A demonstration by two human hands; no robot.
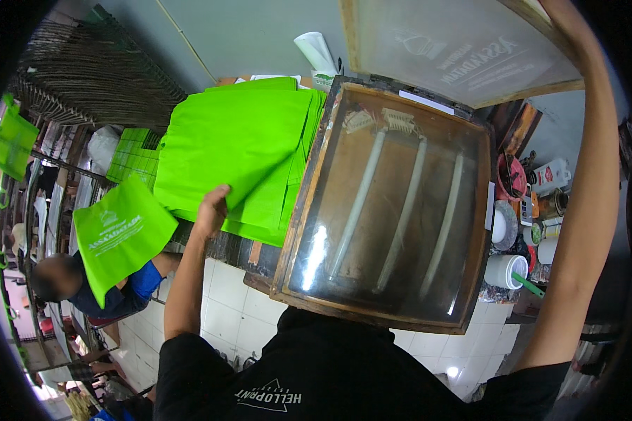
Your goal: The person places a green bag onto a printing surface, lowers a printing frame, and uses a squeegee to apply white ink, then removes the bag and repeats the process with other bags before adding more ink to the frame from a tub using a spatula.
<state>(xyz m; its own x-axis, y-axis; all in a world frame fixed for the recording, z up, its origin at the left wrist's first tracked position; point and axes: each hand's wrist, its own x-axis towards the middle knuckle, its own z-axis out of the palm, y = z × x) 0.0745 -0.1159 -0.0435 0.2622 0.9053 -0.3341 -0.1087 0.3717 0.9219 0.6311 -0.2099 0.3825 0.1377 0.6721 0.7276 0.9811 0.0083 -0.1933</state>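
My left hand (213,209) is closed at the near edge of the top bright green fabric bag (239,147), which is creased beside the fingers. Under it lies a thick pile of the same bags. High at the right, my right hand (567,17) grips the edge of a raised screen-printing frame (463,52), its fingers partly cut off by the picture's rim. Pale lettering and a dome-like emblem show on the frame's mesh. Below the frame is a glass-topped box (400,210) in a worn wooden surround, with three white tubes inside.
A person (112,295) is at the left, partly behind a printed green bag (123,231). Wire drying racks (91,77) stand behind. At the right are a white bucket (504,270) with a green-handled tool, a pink basin (511,175) and a white jug (551,175).
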